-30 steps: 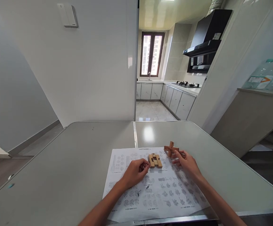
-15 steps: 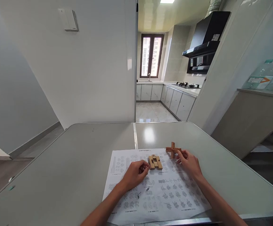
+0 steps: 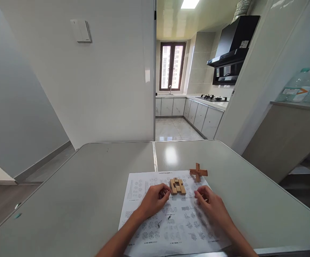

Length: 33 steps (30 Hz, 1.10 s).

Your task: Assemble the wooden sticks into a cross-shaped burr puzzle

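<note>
My left hand [image 3: 156, 198] rests on a printed sheet [image 3: 176, 233], fingers curled and the thumb and index tips together. Those tips are at the left edge of a flat group of interlocking pale wooden puzzle pieces [image 3: 178, 186], and I see nothing held in them. To the right of that group, my right hand [image 3: 210, 202] is over the sheet with its fingers loosely bent and apart, holding nothing. Beyond it, a darker brown wooden cross of puzzle pieces [image 3: 198, 172] lies at the sheet's upper right corner, apart from both hands.
The grey table [image 3: 71, 200] has a pale seam [image 3: 155, 157] running away from the sheet. A small green bit [image 3: 18, 215] is at its left edge. Bottles [image 3: 298, 85] stand on a ledge at right. A kitchen with a range hood [image 3: 232, 50] is behind.
My right hand has let go of the brown wooden cross and drawn back toward me. The cross stays at the sheet's corner. My left hand keeps its place beside the pale pieces.
</note>
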Each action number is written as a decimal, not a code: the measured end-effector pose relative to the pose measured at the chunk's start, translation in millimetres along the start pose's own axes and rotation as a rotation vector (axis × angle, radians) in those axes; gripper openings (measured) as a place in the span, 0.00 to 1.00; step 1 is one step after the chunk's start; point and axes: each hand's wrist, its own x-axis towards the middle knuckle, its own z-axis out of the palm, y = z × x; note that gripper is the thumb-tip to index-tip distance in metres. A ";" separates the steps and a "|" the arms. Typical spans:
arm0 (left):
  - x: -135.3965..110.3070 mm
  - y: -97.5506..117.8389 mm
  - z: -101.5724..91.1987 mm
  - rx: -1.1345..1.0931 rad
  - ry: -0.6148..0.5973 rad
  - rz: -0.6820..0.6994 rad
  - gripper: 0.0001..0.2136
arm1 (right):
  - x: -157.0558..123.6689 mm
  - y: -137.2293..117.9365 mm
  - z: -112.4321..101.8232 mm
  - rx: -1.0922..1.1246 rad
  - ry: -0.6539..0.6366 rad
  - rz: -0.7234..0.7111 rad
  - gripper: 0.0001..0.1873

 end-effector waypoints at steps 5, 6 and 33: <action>1.8 2.1 -1.2 0.010 0.019 -0.006 0.10 | -12.8 -11.5 19.5 -0.038 -0.005 -0.043 0.18; 2.1 2.3 -1.5 0.007 0.017 -0.009 0.10 | -13.2 -11.9 23.2 -0.063 0.006 -0.059 0.19; 2.8 -11.0 0.2 0.302 0.048 0.130 0.34 | -30.0 -36.2 40.5 -0.181 -0.192 -0.407 0.18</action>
